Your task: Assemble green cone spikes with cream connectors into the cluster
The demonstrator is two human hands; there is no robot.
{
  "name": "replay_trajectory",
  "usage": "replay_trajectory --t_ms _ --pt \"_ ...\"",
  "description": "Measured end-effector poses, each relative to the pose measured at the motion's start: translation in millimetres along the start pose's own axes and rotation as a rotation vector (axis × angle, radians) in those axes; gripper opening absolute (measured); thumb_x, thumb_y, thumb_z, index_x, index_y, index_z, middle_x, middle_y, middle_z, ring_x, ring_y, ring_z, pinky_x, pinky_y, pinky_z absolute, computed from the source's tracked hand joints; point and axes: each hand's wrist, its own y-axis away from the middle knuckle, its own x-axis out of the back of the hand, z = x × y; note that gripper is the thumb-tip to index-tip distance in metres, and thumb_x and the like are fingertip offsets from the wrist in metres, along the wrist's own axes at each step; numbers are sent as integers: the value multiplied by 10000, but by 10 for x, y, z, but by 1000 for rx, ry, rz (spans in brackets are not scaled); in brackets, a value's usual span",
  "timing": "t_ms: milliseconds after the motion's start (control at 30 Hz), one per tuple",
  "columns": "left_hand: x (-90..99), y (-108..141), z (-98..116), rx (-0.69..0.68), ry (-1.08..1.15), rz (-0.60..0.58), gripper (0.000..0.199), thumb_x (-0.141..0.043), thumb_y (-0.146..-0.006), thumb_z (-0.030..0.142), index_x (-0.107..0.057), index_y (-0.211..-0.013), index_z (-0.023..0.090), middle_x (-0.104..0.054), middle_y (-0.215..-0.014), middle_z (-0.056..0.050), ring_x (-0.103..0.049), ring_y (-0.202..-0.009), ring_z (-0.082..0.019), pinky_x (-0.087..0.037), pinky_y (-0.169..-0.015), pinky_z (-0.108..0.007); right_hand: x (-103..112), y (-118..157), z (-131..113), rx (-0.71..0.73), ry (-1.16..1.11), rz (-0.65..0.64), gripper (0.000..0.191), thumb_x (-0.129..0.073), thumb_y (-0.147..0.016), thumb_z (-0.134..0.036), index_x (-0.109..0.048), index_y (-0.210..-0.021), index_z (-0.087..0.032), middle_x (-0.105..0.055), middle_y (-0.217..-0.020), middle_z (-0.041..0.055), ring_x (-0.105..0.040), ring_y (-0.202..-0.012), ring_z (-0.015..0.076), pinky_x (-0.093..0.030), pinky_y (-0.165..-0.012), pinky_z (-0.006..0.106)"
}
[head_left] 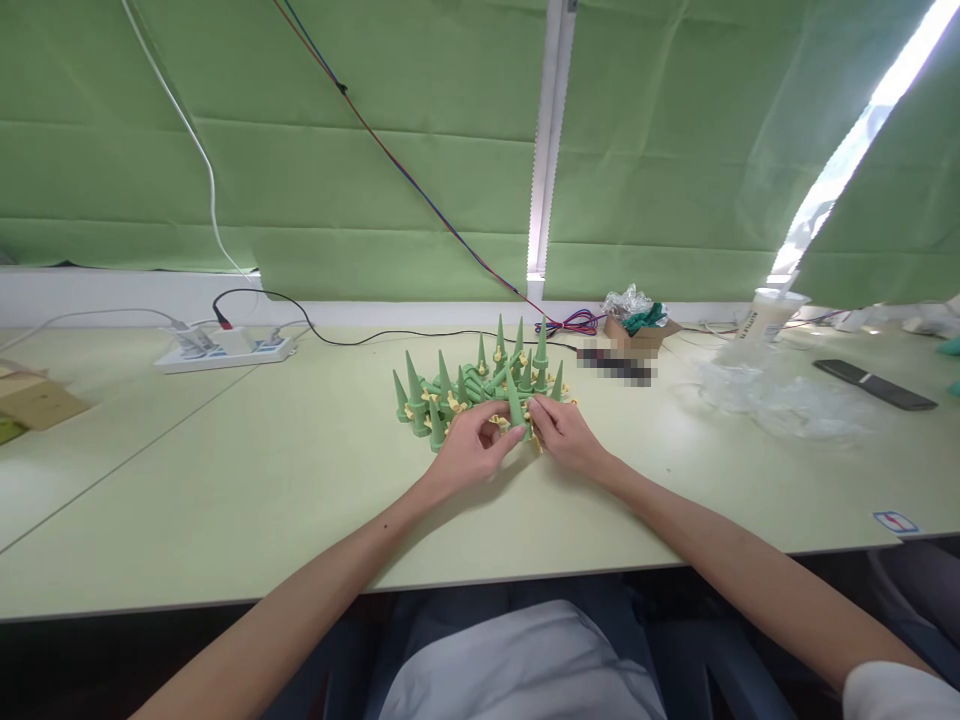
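Observation:
My left hand (478,440) is closed around the lower part of a green cone-shaped piece (514,398), which points upward and leans slightly. Against its other side, my right hand (564,432) is closed in a pinch. Small yellow bits show at those fingertips, too small to make out. Just beyond both hands lies a cluster of similar pieces: several upright green cones (415,385) with yellow parts around them, and curved green pieces (472,382) heaped in the middle.
A power strip (225,350) with plugs sits at the back left, near a cardboard box (37,400). At the back right are an open carton (641,335), clear plastic bags (780,395), a white cup (769,315) and a dark flat object (874,385). A black cable (390,335) crosses the back.

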Motion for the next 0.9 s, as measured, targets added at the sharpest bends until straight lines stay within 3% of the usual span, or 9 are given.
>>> replay_trajectory --t_ms 533,733,900 --pt "10 -6 28 74 101 -10 427 -577 -888 452 -587 -1156 119 -543 -561 27 -478 -470 -118 -408 -483 -248 46 -3 -11 72 -28 -47 336 -401 -1003 -371 -353 -710 -213 -361 -604 -48 -334 -542 114 -279 -545 258" --pt "1 -27 27 67 61 25 446 -547 -903 478 -583 -1183 133 -670 -818 -52 -515 -483 -108 -427 -484 -257 34 3 -21 90 -9 -62 333 -406 -1000 -336 -341 -698 -211 -360 -610 -43 -334 -549 114 -278 -551 262" --pt "0 -33 17 52 7 59 384 -539 -904 510 -586 -1070 167 -646 -970 -62 -509 -521 -90 -425 -493 -247 19 1 -13 83 15 -50 335 -411 -994 -320 -330 -687 -210 -348 -597 -44 -321 -538 112 -267 -539 265"
